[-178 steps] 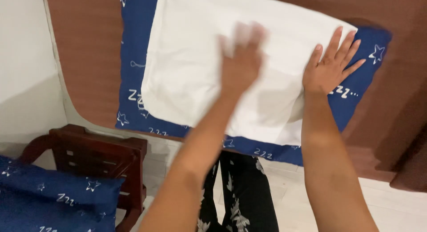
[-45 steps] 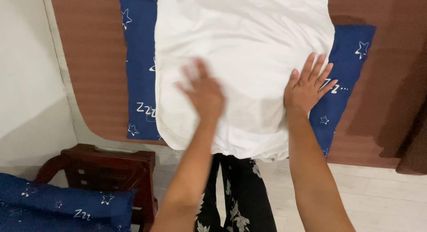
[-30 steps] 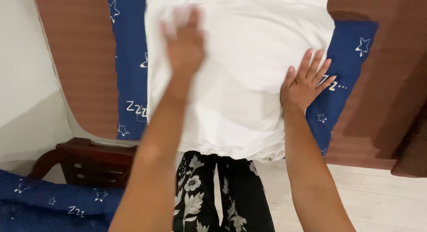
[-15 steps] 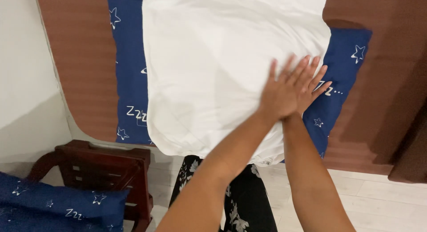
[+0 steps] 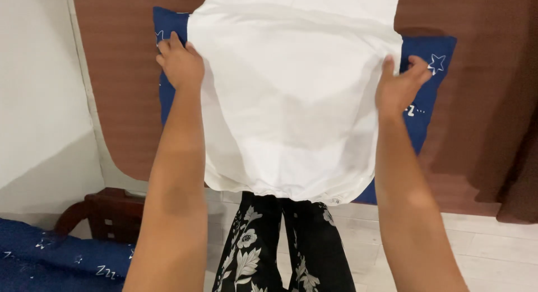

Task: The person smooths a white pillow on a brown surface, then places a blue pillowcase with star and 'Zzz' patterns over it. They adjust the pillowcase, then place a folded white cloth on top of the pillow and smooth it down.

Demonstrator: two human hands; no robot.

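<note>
Item one, white cloth (image 5: 291, 101): I see it spread flat over a blue star-printed cover (image 5: 428, 79) on the brown tabletop (image 5: 120, 84), its lower hem hanging past the near table edge. Left hand (image 5: 180, 62): closed on the cloth's left edge, fingers curled, blue showing just beside it. Right hand (image 5: 400, 84): pinching the cloth's right edge, thumb on top. Under the hem, black trousers with a white flower print (image 5: 280, 247). Lower left, a dark wooden chair (image 5: 106, 213) bearing a blue cushion (image 5: 50, 264) of like print. Pale floorboards (image 5: 493, 253) on the right
</note>
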